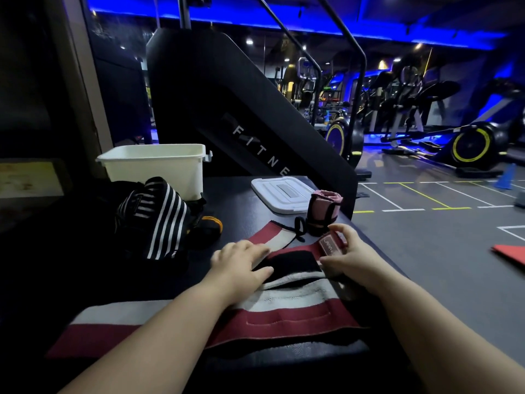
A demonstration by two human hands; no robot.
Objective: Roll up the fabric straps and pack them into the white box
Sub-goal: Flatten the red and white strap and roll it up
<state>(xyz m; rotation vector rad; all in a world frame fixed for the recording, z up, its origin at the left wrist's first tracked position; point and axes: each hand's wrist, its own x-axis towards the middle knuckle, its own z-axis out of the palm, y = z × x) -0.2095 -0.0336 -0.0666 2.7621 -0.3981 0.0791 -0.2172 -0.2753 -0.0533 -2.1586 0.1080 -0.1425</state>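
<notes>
Across the dark table [233,200] a red, white and black strap [284,317] is spread, with the white box [159,172] set behind it at the back left and 1 rolled pink strap [324,211] stood beside the lid [281,194]. The strap is pressed flat under the straight fingers of the left hand [241,265], and its labelled end is pinched by the right hand [352,254].

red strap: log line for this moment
left hand: pressing flat on red strap | right hand: pinching its labelled end | white box: open, lid beside it | pink roll: stands by lid, not boxed
</notes>
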